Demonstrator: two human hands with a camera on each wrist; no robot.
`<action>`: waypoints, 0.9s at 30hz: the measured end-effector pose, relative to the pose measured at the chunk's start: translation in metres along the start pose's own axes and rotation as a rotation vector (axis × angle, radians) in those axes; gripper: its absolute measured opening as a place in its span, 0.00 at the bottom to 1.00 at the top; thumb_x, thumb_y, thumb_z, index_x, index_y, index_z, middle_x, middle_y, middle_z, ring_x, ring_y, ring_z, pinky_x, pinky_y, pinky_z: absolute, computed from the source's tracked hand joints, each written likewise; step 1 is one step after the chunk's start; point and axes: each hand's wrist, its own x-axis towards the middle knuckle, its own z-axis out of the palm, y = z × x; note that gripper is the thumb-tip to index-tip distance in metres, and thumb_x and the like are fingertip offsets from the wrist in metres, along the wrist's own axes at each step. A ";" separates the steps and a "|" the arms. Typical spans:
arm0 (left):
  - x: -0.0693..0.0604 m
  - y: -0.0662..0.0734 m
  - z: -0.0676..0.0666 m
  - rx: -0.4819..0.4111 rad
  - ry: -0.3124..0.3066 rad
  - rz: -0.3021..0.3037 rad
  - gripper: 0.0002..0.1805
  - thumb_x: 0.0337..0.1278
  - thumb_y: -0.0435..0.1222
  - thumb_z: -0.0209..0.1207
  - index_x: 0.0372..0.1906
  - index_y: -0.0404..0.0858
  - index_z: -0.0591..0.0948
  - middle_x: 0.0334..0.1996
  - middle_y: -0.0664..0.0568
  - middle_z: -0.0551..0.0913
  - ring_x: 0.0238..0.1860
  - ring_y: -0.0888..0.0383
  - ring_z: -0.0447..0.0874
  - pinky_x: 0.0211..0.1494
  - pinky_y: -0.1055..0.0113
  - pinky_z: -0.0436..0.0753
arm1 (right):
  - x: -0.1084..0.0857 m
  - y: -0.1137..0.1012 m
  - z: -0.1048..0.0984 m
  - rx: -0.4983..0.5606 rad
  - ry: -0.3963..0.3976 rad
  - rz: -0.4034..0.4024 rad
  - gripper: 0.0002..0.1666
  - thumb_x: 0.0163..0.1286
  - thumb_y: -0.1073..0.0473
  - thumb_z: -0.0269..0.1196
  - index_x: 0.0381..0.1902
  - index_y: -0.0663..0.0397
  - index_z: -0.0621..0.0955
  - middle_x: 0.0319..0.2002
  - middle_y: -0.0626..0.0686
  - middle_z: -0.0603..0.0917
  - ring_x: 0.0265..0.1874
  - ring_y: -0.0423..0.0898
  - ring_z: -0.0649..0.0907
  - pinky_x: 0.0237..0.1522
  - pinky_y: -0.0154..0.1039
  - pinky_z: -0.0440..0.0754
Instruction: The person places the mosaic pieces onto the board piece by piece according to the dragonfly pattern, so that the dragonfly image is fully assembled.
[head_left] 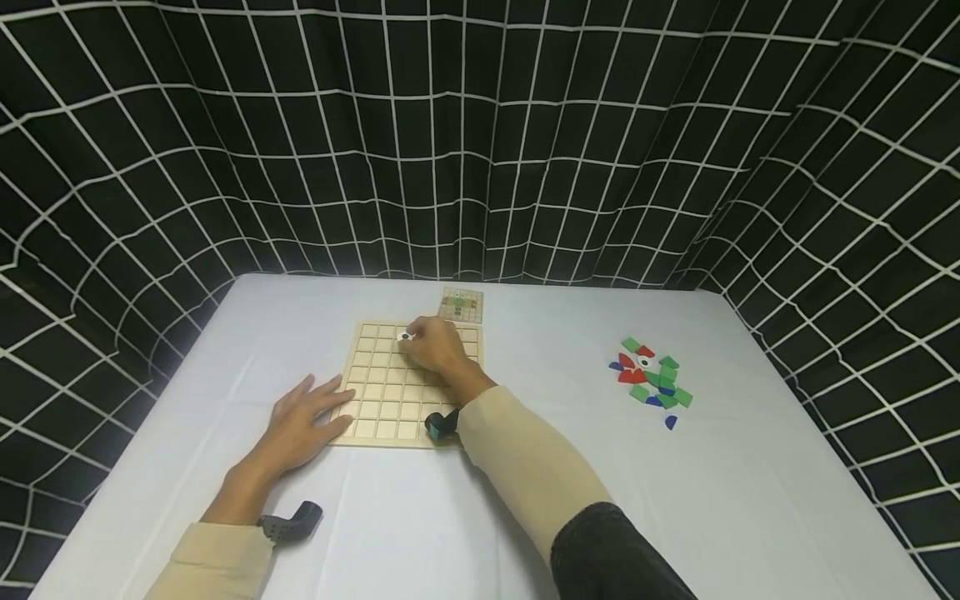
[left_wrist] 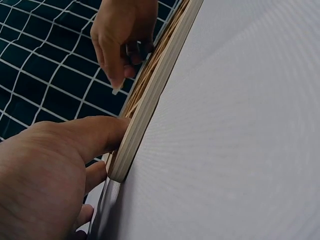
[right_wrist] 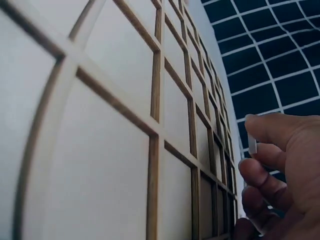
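A wooden grid board (head_left: 381, 400) with square recesses lies on the white table. Over its upper part, the right hand (head_left: 437, 343) pinches a small white tile with a black dot (head_left: 406, 336); in the right wrist view the thin white tile (right_wrist: 252, 136) stands on edge between thumb and fingers of the right hand (right_wrist: 287, 170). With fingers spread, the left hand (head_left: 302, 421) rests at the board's left edge, its fingertips touching the frame. The left wrist view shows the left hand (left_wrist: 65, 165) against the board's edge (left_wrist: 155, 85).
Behind the board lies a small pattern card (head_left: 461, 305). To the right on the table are scattered green pieces (head_left: 683, 397), red pieces (head_left: 632, 377), blue pieces (head_left: 671, 422) and another white dotted tile (head_left: 644, 362). A black curtain with white grid lines (head_left: 480, 150) surrounds the table.
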 end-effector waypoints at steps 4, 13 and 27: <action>0.000 0.001 0.001 0.001 -0.003 -0.002 0.24 0.61 0.45 0.61 0.61 0.41 0.78 0.70 0.43 0.63 0.72 0.36 0.43 0.68 0.36 0.39 | 0.001 -0.001 0.003 -0.064 -0.016 0.005 0.17 0.64 0.52 0.66 0.48 0.54 0.84 0.33 0.46 0.84 0.32 0.40 0.80 0.36 0.33 0.79; 0.000 0.002 0.000 0.005 0.006 -0.005 0.25 0.61 0.46 0.61 0.61 0.42 0.78 0.70 0.43 0.63 0.72 0.37 0.43 0.69 0.36 0.39 | 0.003 -0.002 0.006 -0.154 -0.032 0.038 0.16 0.64 0.50 0.67 0.49 0.47 0.85 0.44 0.48 0.86 0.44 0.45 0.82 0.43 0.39 0.80; -0.001 0.001 0.000 0.003 0.007 -0.007 0.25 0.61 0.45 0.61 0.61 0.41 0.78 0.70 0.43 0.63 0.72 0.36 0.43 0.68 0.35 0.39 | 0.006 -0.006 0.007 -0.193 -0.074 0.059 0.19 0.64 0.48 0.67 0.52 0.44 0.84 0.55 0.47 0.82 0.55 0.48 0.78 0.54 0.42 0.77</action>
